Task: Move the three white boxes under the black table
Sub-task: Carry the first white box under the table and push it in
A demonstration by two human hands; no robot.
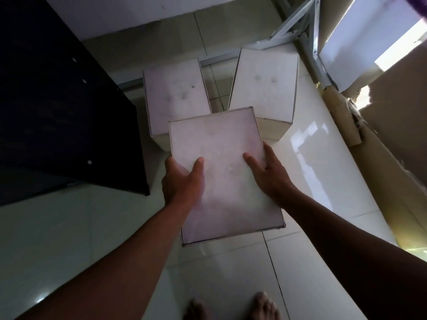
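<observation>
Three white boxes are in view. The nearest white box (221, 144) is held above the floor between both hands. My left hand (182, 181) grips its left edge, thumb on top. My right hand (268, 172) clasps its right edge, thumb on the lid. Behind it, two more white boxes stand on the tiled floor: one at the left (175, 93), one at the right (265, 84), a narrow gap between them. The black table (57, 112) fills the left side, its corner close to the left box.
A grey metal frame (307, 40) and torn brown cardboard (392, 135) line the right side. A white wall runs along the back. Glossy floor tiles (69, 227) spread below, and my bare feet (233, 308) show at the bottom edge.
</observation>
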